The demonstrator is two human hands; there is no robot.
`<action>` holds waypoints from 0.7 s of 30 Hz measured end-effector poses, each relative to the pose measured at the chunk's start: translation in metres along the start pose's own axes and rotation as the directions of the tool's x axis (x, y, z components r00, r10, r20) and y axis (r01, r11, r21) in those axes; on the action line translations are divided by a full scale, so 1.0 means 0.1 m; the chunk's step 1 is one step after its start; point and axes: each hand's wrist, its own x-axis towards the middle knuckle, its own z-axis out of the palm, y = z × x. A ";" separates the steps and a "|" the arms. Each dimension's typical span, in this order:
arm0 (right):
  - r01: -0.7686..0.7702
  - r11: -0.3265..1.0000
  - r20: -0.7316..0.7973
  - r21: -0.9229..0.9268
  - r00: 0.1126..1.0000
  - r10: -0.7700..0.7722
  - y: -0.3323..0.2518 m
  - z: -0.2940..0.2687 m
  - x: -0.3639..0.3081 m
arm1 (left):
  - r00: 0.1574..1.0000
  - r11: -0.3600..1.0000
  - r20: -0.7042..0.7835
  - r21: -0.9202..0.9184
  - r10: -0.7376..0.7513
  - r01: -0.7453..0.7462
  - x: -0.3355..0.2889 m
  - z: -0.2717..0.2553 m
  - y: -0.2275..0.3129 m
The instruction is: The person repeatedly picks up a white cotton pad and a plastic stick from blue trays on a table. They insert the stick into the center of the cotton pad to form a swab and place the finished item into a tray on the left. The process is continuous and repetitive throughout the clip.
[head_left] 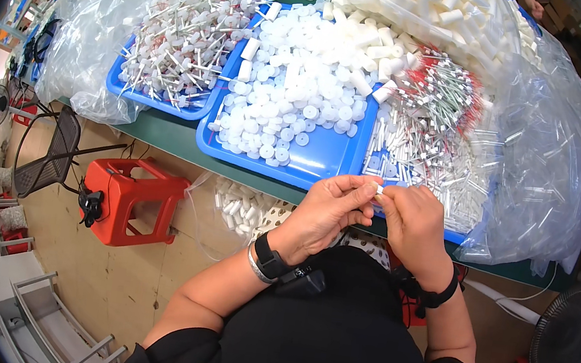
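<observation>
My left hand (335, 208) and my right hand (414, 226) meet fingertip to fingertip just over the near edge of the table. A small white piece (379, 189) shows between them, pinched by thumb and fingers from both sides; its full shape is hidden. Just beyond my hands, a blue tray (319, 157) holds a heap of translucent white round discs (269, 123). Right of the discs lie many thin white tubes (412, 150) and a bundle of red and green wires with white ends (445, 92).
Another blue tray (115, 77) at the left holds thin white stems with discs on them. White foam-like cylinders (430, 9) fill a clear bag at the back. Plastic bags (542, 163) flank the trays. A red stool (130, 197) and a fan (568, 328) stand on the floor.
</observation>
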 end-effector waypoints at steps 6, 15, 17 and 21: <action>-0.146 0.973 0.033 0.178 0.989 0.142 -0.02 0.00 0.02 | 0.999 0.999 -0.036 0.012 0.034 -0.034 0.03 0.01 -0.03; -0.289 0.956 0.046 0.045 0.957 0.287 0.38 -0.39 -0.01 | 0.967 0.970 -0.076 0.041 0.243 -0.240 -0.04 -0.09 0.22; -0.220 0.975 0.153 -0.034 0.963 0.222 0.38 -0.42 -0.04 | 0.966 0.972 -0.109 0.039 0.235 -0.232 -0.06 -0.07 0.26; -0.061 0.994 0.244 -0.095 0.966 0.083 0.34 -0.30 -0.05 | 0.979 0.981 -0.056 0.015 0.194 -0.193 -0.02 -0.06 0.17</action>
